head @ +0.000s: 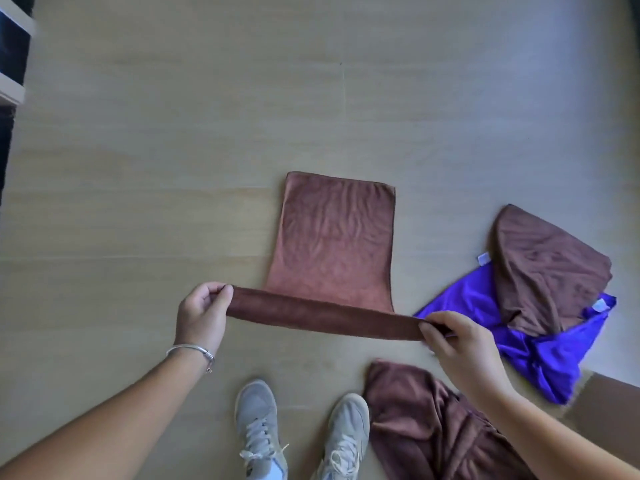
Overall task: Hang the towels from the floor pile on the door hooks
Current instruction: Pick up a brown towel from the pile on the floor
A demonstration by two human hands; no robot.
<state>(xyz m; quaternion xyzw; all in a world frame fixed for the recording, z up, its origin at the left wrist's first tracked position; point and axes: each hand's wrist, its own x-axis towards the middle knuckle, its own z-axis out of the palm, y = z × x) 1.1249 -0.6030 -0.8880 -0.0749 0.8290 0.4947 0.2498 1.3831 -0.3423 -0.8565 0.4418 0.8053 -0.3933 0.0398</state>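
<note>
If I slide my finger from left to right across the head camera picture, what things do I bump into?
Shelf edge → left hand → held brown towel → right hand → purple towel. The other brown towels overlap these, so I left them out.

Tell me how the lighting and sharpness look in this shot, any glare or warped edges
Head view: daylight glare washes the wooden floor pale at upper right; soft overall, with both hands and the held brown towel reasonably clear; wide-angle bending stretches the forearms and corners; the purple towel looks oversaturated.
</note>
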